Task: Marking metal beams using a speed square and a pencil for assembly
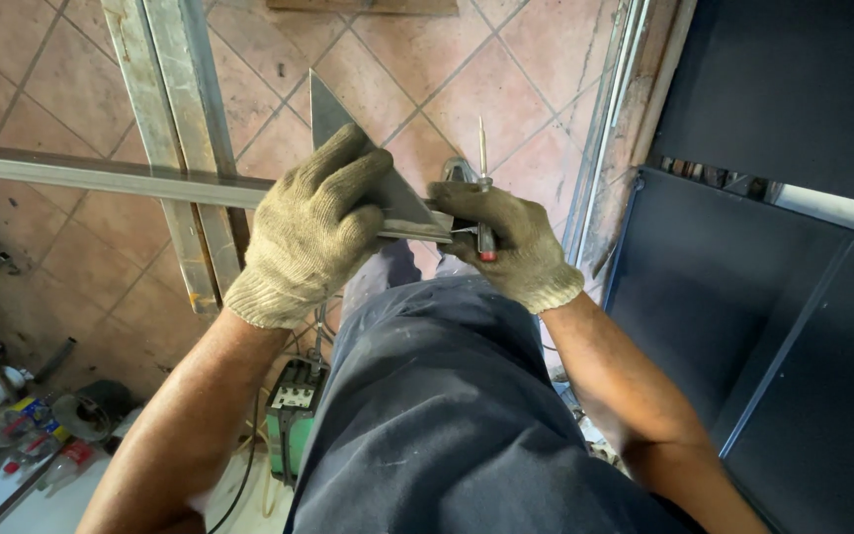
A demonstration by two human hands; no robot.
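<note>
Right now the metal triangle sits flat against the end of the steel bar, out over my knee, so its edge squares across the bar. My left hand is closed over the triangle and bar together, pinning them so nothing slips. My right hand is wrapped around a thin pointed scriber with a red end, tip up, beside the bar's end. Further out, two more steel lengths lie across the tiled floor; a green box stands below, dark panels at my right
</note>
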